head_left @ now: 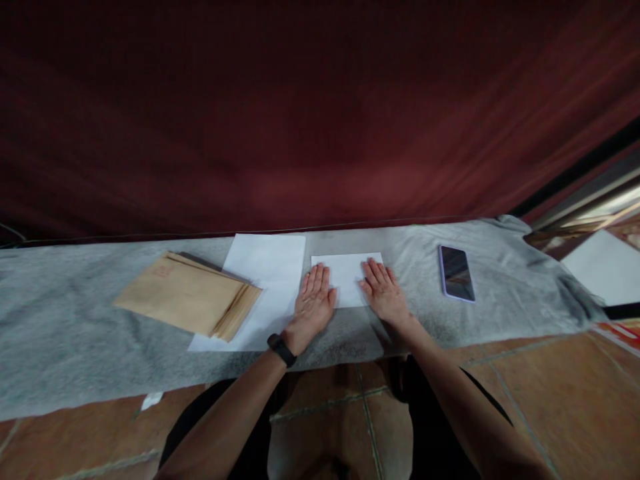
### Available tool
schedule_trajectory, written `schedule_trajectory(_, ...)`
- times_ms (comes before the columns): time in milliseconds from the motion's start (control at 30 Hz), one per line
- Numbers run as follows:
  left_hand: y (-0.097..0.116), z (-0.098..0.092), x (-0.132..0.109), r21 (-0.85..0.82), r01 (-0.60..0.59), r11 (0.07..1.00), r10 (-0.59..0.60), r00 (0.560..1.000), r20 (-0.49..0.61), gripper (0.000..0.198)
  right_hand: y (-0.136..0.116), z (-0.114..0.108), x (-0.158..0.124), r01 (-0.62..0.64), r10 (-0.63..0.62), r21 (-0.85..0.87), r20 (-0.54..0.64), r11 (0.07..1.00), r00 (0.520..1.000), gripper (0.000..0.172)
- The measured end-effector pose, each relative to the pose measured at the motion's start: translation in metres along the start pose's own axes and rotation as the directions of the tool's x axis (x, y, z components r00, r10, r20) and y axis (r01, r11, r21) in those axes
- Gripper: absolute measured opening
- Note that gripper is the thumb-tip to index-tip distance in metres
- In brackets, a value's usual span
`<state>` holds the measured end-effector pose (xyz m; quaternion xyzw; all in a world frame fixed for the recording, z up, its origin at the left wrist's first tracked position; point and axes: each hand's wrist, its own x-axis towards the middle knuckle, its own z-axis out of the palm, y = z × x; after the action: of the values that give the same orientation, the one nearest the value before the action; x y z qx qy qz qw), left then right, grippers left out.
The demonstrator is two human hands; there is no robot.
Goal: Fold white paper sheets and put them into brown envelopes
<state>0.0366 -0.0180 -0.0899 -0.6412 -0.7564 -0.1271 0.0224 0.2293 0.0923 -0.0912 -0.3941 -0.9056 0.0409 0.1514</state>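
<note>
A small white sheet of paper (345, 277), perhaps folded, lies flat in front of me. My left hand (314, 300) rests palm down on its left edge, fingers stretched out. On its right side my right hand (384, 290) lies flat too, with the fingers pointing away from me. Left of my left hand are larger white sheets (270, 260). A stack of brown paper envelopes (185, 293), the top one bearing a faint red mark, partly covers those sheets. Neither hand grips anything.
A grey cloth (65, 313) covers the long, narrow work surface. A phone with a purple case (457, 273) lies to the right. Behind the surface hangs a dark red curtain (320, 133). Tiled floor (335, 427) shows below, with a white scrap (151, 400) on it.
</note>
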Motion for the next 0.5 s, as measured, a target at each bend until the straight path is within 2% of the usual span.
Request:
schedule_trajectory(167,0.0,-0.004,-0.002,0.012,0.055,0.998,-0.055,0.998,-0.003,0.061,0.017,-0.004,-0.008,-0.063,0.063,-0.025,-0.012,0.998,0.998,0.058)
schedule_trajectory(300,0.017,-0.013,-0.004,0.01,0.033,0.999,-0.033,0.998,-0.049,0.06,0.015,-0.007,-0.01,-0.117,0.117,0.002,-0.05,0.993,0.992,0.059)
schedule_trajectory(400,0.035,-0.012,-0.005,-0.025,-0.075,0.997,0.074,0.997,-0.038,0.06,-0.002,-0.008,-0.007,-0.021,0.027,0.107,-0.053,0.994,0.998,0.059)
schedule_trajectory(500,0.046,-0.001,-0.007,-0.051,-0.136,0.989,0.136,0.991,0.003,0.059,-0.026,-0.005,-0.005,0.112,-0.115,0.215,0.001,0.97,0.993,0.058)
